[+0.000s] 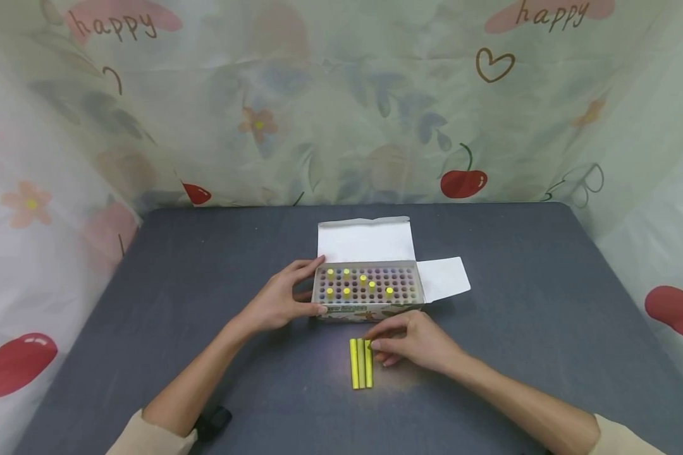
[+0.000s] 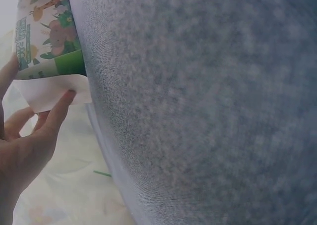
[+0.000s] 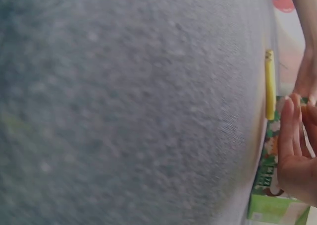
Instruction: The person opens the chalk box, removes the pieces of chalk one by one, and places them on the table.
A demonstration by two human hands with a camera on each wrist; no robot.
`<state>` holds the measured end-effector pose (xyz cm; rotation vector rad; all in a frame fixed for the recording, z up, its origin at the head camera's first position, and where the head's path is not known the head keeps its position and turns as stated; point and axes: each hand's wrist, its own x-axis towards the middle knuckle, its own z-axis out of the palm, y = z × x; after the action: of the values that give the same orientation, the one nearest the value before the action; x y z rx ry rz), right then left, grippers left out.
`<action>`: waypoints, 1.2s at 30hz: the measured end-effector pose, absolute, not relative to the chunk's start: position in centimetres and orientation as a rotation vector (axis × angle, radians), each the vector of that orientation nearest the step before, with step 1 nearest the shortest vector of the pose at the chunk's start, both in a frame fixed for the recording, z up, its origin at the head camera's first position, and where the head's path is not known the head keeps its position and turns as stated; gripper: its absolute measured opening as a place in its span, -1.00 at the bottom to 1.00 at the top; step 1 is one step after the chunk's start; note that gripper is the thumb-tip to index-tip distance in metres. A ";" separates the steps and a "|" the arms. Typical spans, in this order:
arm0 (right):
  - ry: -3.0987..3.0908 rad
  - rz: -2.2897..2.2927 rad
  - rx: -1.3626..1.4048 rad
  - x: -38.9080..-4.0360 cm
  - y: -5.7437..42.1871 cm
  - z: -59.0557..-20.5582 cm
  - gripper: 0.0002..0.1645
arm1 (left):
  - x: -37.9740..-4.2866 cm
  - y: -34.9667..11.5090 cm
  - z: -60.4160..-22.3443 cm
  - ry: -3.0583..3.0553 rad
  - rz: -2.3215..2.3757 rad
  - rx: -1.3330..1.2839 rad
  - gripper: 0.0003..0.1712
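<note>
An opened cardboard box (image 1: 370, 312) with a holed tray (image 1: 405, 284) stands mid-table, several yellow crayon-like sticks (image 1: 363, 280) upright in its holes. My left hand (image 1: 279, 302) holds the box's left end, thumb at the front corner and fingers at the back; in the left wrist view, a fingertip touches a white flap (image 2: 47, 93). Three yellow sticks (image 1: 361, 366) lie side by side before the box. My right hand (image 1: 418, 341) has thumb and index fingertips at the far end of the rightmost one; the right wrist view shows its fingers extended beside a lying yellow stick (image 3: 270, 86).
The box's white lid (image 1: 367, 241) stands raised at the back, and a white side flap (image 1: 445, 279) sticks out to the right. A patterned curtain (image 1: 341, 126) hangs behind the dark grey table (image 1: 518, 284) and along its sides.
</note>
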<state>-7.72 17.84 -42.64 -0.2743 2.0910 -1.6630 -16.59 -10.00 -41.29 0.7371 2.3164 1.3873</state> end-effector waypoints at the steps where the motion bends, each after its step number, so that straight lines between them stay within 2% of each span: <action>1: 2.089 -1.655 -0.297 -7.7 17.9 -42.5 -0.71 | -16.6 -10.0 -41.3 2.318 1.385 0.736 0.05; 10: 2.171 -1.554 -0.469 -8.5 18.8 -40.8 -0.71 | -16.6 -10.0 -41.1 2.319 1.378 0.727 0.07; 36: 2.234 -1.592 -0.532 -10.3 21.3 -38.0 -0.75 | -16.7 -10.0 -41.3 2.312 1.397 0.744 0.06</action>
<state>-10.26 21.29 -38.01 -0.5324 2.2340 -1.5924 -16.65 -10.05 -41.32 0.7441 2.3120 1.3973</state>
